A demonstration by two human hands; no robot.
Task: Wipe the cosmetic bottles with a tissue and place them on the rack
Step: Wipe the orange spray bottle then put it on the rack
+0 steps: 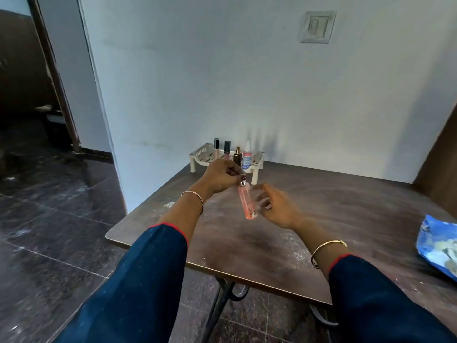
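My left hand (221,178) pinches the silver top of a slim pink bottle (246,201), which hangs tilted above the brown table (346,209). My right hand (277,205) is just right of the bottle, blurred, fingers loosely curved beside its lower half; whether they touch it I cannot tell. No tissue shows in either hand. A cream perforated rack (201,154) stands at the table's far edge against the wall. On it stand two dark-capped lip gloss tubes (227,150), a brown bottle (238,157) and a clear bottle with a white cap (246,158).
A blue and white packet (437,246) lies at the table's right edge. The table's left front corner (111,235) borders a dark tiled floor (49,219). A wall corner stands left of the rack, with a doorway (29,82) beyond.
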